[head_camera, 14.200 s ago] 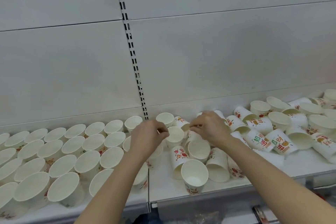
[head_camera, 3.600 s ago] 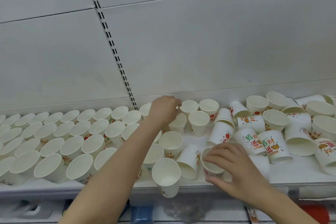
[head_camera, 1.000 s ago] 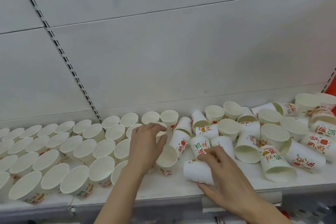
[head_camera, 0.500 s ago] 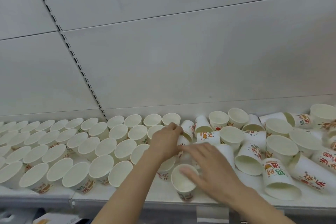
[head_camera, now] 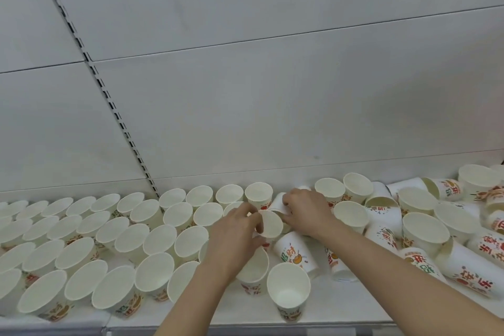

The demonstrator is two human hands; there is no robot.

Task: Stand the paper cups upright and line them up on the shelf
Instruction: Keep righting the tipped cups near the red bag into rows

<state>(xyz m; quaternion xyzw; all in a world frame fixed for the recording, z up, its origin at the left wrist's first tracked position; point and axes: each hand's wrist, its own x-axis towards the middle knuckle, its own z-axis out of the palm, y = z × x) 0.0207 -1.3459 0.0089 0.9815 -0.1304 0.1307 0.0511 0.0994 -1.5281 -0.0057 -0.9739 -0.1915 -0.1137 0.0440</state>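
Shelf (head_camera: 341,308) runs the whole width, white back panel (head_camera: 272,90) behind it w/ a slotted upright strip (head_camera: 109,95) on the left. Left half is packed w/ upright cups in rows (head_camera: 109,240), all empty, mouths up. Right side is a jumble of tipped cups (head_camera: 450,254), printed sides showing, some leaning on each other. One lone upright cup (head_camera: 288,290) sits near the front edge, nothing in it. My hands meet mid-shelf between the rows and the jumble: left hand (head_camera: 234,237) has fingers curled round a tilted cup (head_camera: 270,224), mouth facing me. Right hand (head_camera: 306,213) just beside it, fingers curled on a lying cup (head_camera: 278,203). Both forearms reach in from bottom.
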